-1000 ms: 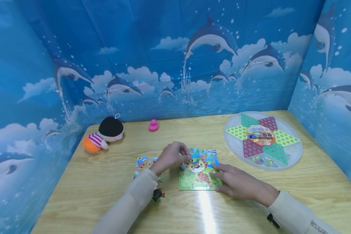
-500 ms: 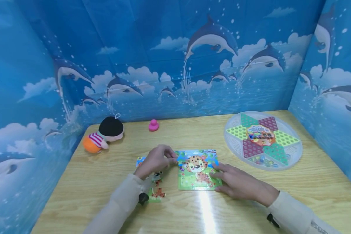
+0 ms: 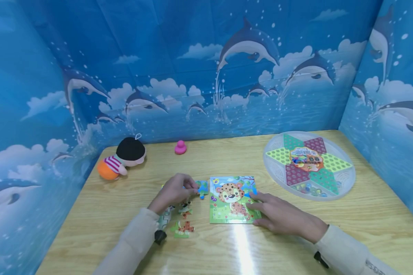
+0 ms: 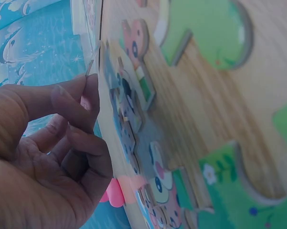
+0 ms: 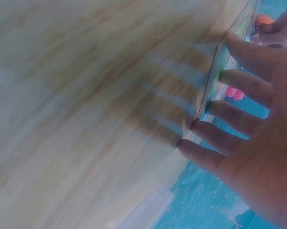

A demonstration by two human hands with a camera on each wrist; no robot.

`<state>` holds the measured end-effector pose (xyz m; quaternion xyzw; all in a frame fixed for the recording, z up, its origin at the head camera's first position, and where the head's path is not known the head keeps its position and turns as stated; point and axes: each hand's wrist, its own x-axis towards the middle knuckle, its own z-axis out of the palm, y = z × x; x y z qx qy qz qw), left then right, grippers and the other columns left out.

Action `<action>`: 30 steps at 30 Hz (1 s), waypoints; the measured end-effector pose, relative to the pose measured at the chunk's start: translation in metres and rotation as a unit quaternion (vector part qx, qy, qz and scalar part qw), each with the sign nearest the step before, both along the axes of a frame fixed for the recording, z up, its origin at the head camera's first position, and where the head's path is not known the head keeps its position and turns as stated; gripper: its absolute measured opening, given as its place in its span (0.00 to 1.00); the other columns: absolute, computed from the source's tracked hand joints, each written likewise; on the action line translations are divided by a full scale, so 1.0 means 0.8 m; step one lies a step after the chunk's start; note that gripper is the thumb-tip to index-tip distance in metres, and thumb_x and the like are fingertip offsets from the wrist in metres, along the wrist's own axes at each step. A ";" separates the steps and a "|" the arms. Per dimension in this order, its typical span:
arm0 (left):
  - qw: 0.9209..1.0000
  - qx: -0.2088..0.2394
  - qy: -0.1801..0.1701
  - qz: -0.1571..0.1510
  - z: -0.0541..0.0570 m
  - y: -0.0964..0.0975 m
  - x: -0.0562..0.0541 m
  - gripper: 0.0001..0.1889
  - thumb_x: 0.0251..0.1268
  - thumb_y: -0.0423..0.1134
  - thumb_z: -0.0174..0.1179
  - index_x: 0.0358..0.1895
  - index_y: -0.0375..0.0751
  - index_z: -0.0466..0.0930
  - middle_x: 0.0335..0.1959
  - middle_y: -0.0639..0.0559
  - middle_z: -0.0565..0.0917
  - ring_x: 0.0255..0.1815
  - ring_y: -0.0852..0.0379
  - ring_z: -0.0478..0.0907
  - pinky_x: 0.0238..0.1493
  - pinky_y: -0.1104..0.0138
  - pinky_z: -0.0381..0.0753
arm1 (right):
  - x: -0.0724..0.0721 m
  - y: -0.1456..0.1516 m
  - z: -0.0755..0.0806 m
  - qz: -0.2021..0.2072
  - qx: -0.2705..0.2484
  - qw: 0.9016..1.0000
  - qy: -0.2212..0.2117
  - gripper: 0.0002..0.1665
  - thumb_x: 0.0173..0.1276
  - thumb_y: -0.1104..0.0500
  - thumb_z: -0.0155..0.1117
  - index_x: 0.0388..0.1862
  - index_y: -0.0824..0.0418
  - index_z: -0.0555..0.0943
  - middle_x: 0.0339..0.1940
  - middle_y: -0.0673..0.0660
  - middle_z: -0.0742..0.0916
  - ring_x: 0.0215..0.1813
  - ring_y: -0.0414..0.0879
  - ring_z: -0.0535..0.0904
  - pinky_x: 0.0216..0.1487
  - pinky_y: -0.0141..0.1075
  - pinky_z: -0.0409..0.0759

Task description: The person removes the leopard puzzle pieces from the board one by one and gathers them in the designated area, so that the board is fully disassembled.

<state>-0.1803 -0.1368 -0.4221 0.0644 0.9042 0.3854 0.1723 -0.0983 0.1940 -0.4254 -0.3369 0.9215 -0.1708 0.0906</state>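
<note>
My left hand [image 3: 175,191] pinches a blue-and-green jigsaw piece [image 3: 202,189] between thumb and fingers, just left of the puzzle board. In the left wrist view that piece shows as a thin edge at the fingertips. The square puzzle board [image 3: 223,215], with a spotted leopard cub picture, lies flat on the table. At its right side rests my right hand [image 3: 278,214], fingers spread and touching the edge. Loose jigsaw pieces [image 3: 184,228] lie beneath and beside the left hand; some are hidden by it. Up close, a green piece [image 4: 224,33] lies on the wood.
A round Chinese checkers board [image 3: 344,179] with marbles stands at the back right. Toward the back left lie a doll [image 3: 130,151] in a striped top and a pink rubber toy [image 3: 180,148]. Dolphin-printed curtains [image 3: 179,57] enclose the wooden table [image 3: 96,229].
My left hand has moved left from the board's upper left corner, carrying the jigsaw piece off the board. The right hand has stayed at the board's right edge.
</note>
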 end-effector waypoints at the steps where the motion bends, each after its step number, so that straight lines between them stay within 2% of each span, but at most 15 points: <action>1: 1.000 0.001 -0.001 0.000 -0.001 -0.001 0.000 0.04 0.63 0.35 0.70 0.34 0.44 0.84 0.31 0.50 0.82 0.27 0.54 0.79 0.27 0.64 0.81 | 0.000 0.000 0.000 0.000 0.000 1.000 0.000 0.29 0.67 0.52 0.71 0.63 0.65 0.80 0.72 0.72 0.71 0.72 0.69 0.67 0.67 0.60 0.69; 9: 1.000 -0.017 0.003 0.001 -0.005 -0.002 -0.001 0.04 0.63 0.36 0.71 0.33 0.45 0.85 0.29 0.52 0.83 0.25 0.56 0.78 0.26 0.64 0.80 | 0.000 0.000 -0.001 0.003 -0.001 1.000 0.006 0.29 0.67 0.52 0.71 0.63 0.65 0.80 0.72 0.72 0.71 0.72 0.69 0.68 0.67 0.60 0.69; 17: 1.000 -0.029 0.009 0.002 -0.001 -0.002 -0.001 0.05 0.63 0.40 0.71 0.33 0.46 0.85 0.30 0.52 0.83 0.29 0.55 0.79 0.27 0.63 0.80 | 0.000 0.000 -0.002 0.005 0.002 1.000 0.011 0.29 0.67 0.52 0.71 0.63 0.65 0.80 0.72 0.72 0.72 0.71 0.69 0.68 0.66 0.59 0.70; 24: 0.998 -0.049 0.035 -0.016 -0.001 0.008 -0.002 0.05 0.62 0.41 0.72 0.35 0.48 0.85 0.31 0.56 0.83 0.34 0.57 0.79 0.37 0.62 0.80 | 0.000 0.001 -0.005 0.005 0.002 1.000 0.021 0.29 0.67 0.51 0.71 0.63 0.65 0.80 0.72 0.73 0.72 0.71 0.69 0.69 0.66 0.59 0.71; 30: 0.998 -0.035 0.041 -0.044 -0.001 0.022 0.001 0.05 0.63 0.39 0.72 0.35 0.47 0.84 0.31 0.55 0.83 0.33 0.57 0.79 0.37 0.63 0.80 | 0.002 0.001 -0.006 0.010 -0.001 0.999 0.034 0.29 0.67 0.51 0.71 0.62 0.65 0.80 0.71 0.73 0.72 0.70 0.68 0.70 0.66 0.57 0.71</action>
